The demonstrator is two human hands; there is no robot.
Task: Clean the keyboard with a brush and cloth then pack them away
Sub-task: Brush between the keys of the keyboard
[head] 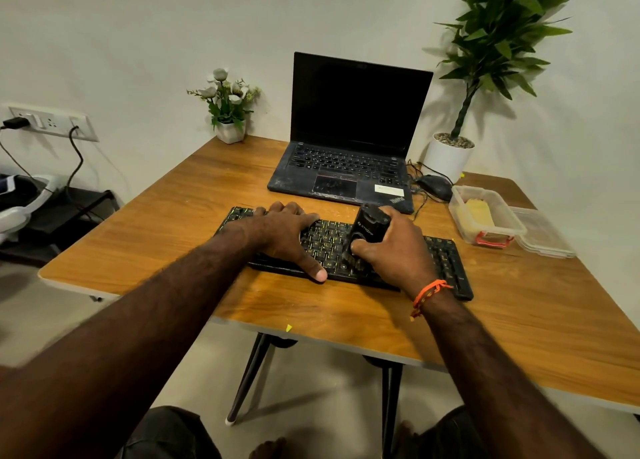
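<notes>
The keyboard (440, 261) lies under both hands, its long side running from left to right. The right hand (394, 247) is closed around the black brush (367, 231), bristles down on the middle keys. The left hand (287, 233) lies flat and spread, just beside it. The box (485, 216) with the cloth (479, 210) is further to the right.
</notes>
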